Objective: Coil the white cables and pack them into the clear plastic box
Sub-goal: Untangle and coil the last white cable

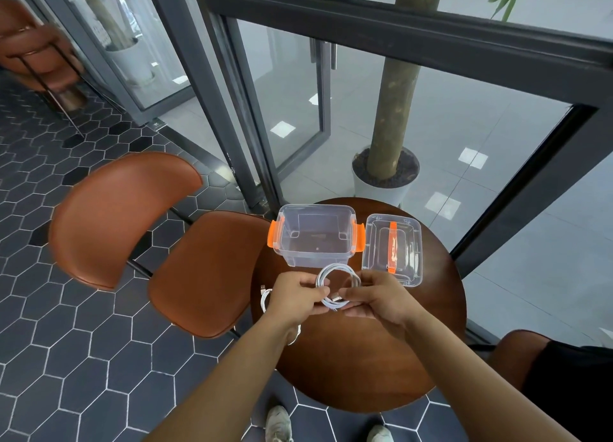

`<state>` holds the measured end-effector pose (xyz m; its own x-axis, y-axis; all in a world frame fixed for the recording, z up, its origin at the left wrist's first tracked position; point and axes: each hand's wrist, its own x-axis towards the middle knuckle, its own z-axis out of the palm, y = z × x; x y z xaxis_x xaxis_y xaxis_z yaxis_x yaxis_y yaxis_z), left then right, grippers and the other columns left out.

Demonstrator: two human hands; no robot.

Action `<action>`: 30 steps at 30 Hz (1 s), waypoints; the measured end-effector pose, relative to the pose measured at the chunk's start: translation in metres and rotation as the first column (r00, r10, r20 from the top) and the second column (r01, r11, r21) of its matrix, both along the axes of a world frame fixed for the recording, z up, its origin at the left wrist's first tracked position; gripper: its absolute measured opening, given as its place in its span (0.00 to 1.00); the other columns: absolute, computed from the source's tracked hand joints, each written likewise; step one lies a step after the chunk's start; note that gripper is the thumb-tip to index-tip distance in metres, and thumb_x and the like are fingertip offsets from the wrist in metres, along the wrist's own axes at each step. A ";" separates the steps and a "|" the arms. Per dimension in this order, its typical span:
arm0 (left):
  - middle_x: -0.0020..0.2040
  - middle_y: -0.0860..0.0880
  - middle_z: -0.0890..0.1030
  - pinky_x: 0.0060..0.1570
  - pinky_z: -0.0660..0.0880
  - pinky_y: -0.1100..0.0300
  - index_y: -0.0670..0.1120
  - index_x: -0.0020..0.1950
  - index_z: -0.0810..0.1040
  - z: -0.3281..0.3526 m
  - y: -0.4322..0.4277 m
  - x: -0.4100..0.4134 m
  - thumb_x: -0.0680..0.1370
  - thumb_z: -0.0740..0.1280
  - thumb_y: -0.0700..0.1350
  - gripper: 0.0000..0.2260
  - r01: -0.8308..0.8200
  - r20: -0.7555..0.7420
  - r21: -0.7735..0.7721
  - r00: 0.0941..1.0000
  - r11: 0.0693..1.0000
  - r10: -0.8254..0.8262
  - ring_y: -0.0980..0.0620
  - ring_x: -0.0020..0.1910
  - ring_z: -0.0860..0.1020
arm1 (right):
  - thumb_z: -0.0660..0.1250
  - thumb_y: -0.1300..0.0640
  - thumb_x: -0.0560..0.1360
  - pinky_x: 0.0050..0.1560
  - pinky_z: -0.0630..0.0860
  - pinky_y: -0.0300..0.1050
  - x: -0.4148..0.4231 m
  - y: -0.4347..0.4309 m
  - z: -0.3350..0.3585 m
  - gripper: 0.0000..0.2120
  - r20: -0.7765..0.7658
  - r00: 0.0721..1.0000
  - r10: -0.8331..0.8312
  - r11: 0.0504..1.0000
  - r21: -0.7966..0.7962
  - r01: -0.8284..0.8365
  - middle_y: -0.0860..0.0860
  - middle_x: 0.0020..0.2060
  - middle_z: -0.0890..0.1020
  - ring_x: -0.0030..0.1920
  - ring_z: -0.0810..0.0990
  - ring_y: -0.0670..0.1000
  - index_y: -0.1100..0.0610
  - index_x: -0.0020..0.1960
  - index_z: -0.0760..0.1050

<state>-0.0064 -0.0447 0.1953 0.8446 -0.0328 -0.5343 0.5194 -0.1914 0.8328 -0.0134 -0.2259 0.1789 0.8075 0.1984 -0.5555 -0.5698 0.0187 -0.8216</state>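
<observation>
Coiled cable [328, 301]: You hold it as a loop above the table [365, 368], near the front edge of the box. The gathered turns and one plug sit at the near side of the loop, between your hands.
Left hand [296, 295]: Fingers are curled round the left side of the gathered turns.
Right hand [378, 300]: Fingers pinch the right side of the turns, close to the plug.
Clear box [316, 207]: It stands open and empty, straight ahead of the loop and just beyond it. Its long axis runs left to right.
Key relation: The loop's far arc already points at the box mouth. Both hands are about equally near, so either can carry the coil forward and up over the near wall.
Lid [408, 252]: It lies just right of the box, out of the path.
Second cable [265, 300]: It lies loose on the table under your left wrist, not yet coiled.
Caution: Keep the turns pinched until they are inside, as they will likely spring open.
</observation>
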 end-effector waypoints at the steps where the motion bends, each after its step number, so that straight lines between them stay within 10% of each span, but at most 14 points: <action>1: 0.48 0.40 0.86 0.48 0.84 0.49 0.41 0.48 0.84 0.000 0.000 -0.001 0.77 0.71 0.33 0.05 0.007 -0.005 -0.002 1.000 1.000 -0.007 0.44 0.46 0.86 | 0.74 0.65 0.74 0.57 0.82 0.58 0.000 0.000 0.000 0.09 0.007 1.000 0.004 1.000 -0.012 -0.004 0.62 0.47 0.87 0.49 0.87 0.61 0.68 0.52 0.80; 11: 0.43 0.40 0.85 0.47 0.84 0.48 0.38 0.50 0.85 -0.007 0.001 -0.003 0.78 0.72 0.37 0.05 0.071 0.029 0.045 0.997 0.996 -0.072 0.45 0.43 0.87 | 0.75 0.75 0.65 0.37 0.81 0.42 -0.005 0.009 -0.005 0.09 0.130 0.988 -0.077 0.982 -0.159 0.098 0.59 0.35 0.84 0.36 0.86 0.54 0.66 0.42 0.78; 22: 0.43 0.44 0.87 0.47 0.84 0.51 0.41 0.51 0.86 -0.006 -0.008 -0.006 0.78 0.70 0.36 0.05 0.084 0.106 0.034 0.991 0.996 -0.087 0.48 0.44 0.87 | 0.70 0.76 0.68 0.62 0.79 0.60 0.009 -0.014 -0.006 0.20 -0.083 0.989 0.125 0.974 0.199 -0.107 0.65 0.55 0.83 0.58 0.82 0.67 0.68 0.60 0.78; 30: 0.45 0.42 0.86 0.49 0.84 0.45 0.40 0.50 0.85 -0.014 -0.008 -0.005 0.78 0.71 0.37 0.04 0.004 0.079 -0.043 0.997 0.999 -0.001 0.45 0.47 0.86 | 0.74 0.67 0.72 0.60 0.81 0.55 0.007 -0.012 -0.001 0.15 -0.002 1.000 0.031 0.999 0.043 -0.031 0.60 0.53 0.86 0.53 0.86 0.59 0.64 0.58 0.79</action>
<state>-0.0113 -0.0529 0.1815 0.8840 -0.0563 -0.4641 0.4514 -0.1554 0.8787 -0.0068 -0.2382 0.1778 0.7994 0.2468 -0.5477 -0.5725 0.0366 -0.8191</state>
